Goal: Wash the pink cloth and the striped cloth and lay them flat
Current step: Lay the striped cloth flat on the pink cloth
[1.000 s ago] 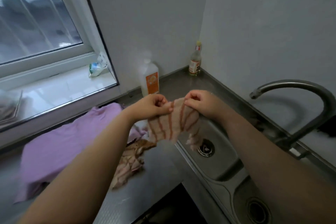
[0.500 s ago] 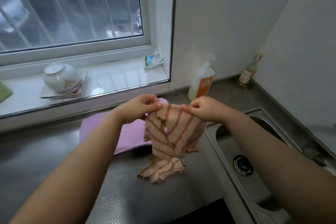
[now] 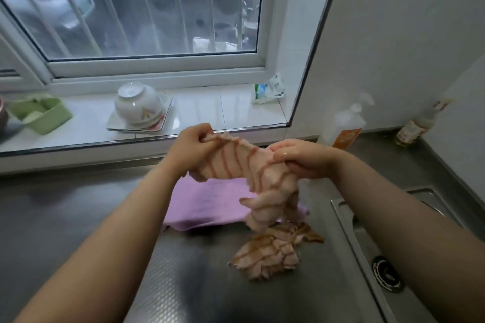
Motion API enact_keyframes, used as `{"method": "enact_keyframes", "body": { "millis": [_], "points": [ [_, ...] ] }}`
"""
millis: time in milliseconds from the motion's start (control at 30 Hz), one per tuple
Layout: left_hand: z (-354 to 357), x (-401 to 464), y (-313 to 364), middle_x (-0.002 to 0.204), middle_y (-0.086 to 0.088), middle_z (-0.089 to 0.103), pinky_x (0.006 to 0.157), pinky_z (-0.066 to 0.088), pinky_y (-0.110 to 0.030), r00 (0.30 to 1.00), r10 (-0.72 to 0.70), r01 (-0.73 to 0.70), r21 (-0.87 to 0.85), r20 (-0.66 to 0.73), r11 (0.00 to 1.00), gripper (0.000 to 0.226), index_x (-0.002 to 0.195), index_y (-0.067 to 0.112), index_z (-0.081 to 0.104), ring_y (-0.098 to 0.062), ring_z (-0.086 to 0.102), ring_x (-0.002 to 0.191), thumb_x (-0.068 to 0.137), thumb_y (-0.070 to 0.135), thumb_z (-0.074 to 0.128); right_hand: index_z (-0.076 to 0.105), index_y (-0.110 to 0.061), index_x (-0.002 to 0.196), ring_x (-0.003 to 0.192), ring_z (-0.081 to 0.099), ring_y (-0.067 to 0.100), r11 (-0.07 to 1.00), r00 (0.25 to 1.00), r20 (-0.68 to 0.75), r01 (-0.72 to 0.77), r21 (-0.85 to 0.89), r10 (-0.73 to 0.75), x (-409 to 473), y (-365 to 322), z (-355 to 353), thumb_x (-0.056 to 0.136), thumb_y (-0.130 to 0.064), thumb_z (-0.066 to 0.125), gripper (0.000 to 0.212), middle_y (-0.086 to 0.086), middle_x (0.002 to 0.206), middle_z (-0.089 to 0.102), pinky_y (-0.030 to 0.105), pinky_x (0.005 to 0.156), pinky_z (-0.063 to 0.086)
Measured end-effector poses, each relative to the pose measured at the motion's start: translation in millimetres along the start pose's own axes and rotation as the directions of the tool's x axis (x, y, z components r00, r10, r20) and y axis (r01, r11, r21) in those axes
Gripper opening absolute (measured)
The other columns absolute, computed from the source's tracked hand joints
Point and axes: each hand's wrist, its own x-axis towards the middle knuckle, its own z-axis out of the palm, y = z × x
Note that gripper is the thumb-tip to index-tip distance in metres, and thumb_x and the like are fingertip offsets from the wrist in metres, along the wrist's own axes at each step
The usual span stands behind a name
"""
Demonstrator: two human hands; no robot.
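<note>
Left hand: the left hand [image 3: 193,145] pinches one top corner of the striped cloth [image 3: 252,181] above the steel counter [image 3: 78,217].
Pink cloth: the pink cloth [image 3: 210,204] lies flat behind.
Right hand: the right hand [image 3: 305,158] grips the other corner; the cloth's bunched lower end rests on the counter beside the sink [image 3: 349,220].

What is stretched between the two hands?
In the head view, the top edge of the striped cloth spans from the left hand to the right hand; its lower end droops onto the counter.

No text can be read: the orange label on the white bottle [image 3: 346,128] is blurred.
</note>
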Motion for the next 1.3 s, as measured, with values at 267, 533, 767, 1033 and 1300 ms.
{"method": "enact_keyframes", "body": {
  "millis": [267,533,767,1033,1300],
  "points": [
    [-42.3,21.0,-54.5,0.07,-0.002,0.055,0.06,0.035,-0.029,0.958,-0.199,0.127,0.316,0.205,0.94,0.022,0.075,0.015,0.063,-0.018,0.049,0.069,0.083,0.033,0.073,0.062,-0.016,0.088,0.069,0.058,0.014,0.996,0.986,-0.162,-0.056,-0.063,0.046,38.7,16.9,-27.6,0.086,-0.036,0.066,0.02,0.003,0.08,0.061,0.031,0.065,0.049],
    [-50.3,49.9,-74.8,0.097,-0.012,0.063,0.061,0.035,-0.031,0.895,0.293,-0.057,0.565,-0.336,0.823,0.012,0.09,0.008,0.068,-0.034,0.059,0.085,0.085,0.018,0.069,0.055,-0.012,0.084,0.056,0.049,0.022,0.385,0.476,-0.302,0.085,-0.919,-0.826,86.1,8.6,-29.0,0.095,-0.031,0.053,0.021,0.002,0.073,0.055,0.033,0.05,0.043],
    [0.3,4.7,-142.9,0.1,-0.013,0.058,0.059,0.045,-0.038,0.986,0.151,-0.166,0.6,0.076,0.783,0.021,0.096,0.012,0.066,-0.035,0.061,0.082,0.077,0.004,0.066,0.056,-0.011,0.083,0.054,0.056,0.028,-0.129,0.682,0.136,0.062,-0.99,-0.719,101.8,97.1,-24.1,0.083,-0.013,0.067,0.011,0.01,0.08,0.059,0.036,0.05,0.048],
    [48.2,-51.5,-180.6,0.162,-0.007,-0.002,0.101,0.037,-0.046,0.917,-0.271,-0.018,0.712,0.291,0.702,0.039,0.13,0.024,0.045,-0.027,0.005,0.149,0.092,0.018,0.047,0.042,-0.018,0.128,0.115,0.051,0.026,0.194,0.988,-0.117,-0.096,-0.976,-0.101,94.2,176.2,17.8,0.095,-0.023,0.049,0.035,0.007,0.134,0.045,0.039,0.09,0.047],
    [47.3,-73.6,-174.2,0.088,-0.01,0.059,0.054,0.041,-0.033,0.974,0.01,-0.157,0.637,0.228,0.755,0.044,0.085,0.024,0.042,-0.034,0.06,0.07,0.061,0.003,0.072,0.058,-0.011,0.095,0.086,0.061,0.031,0.292,0.924,-0.217,-0.123,-0.948,-0.315,83.3,179.7,19.0,0.084,-0.025,0.048,0.02,0.01,0.097,0.063,0.034,0.062,0.042]
  ]
}}
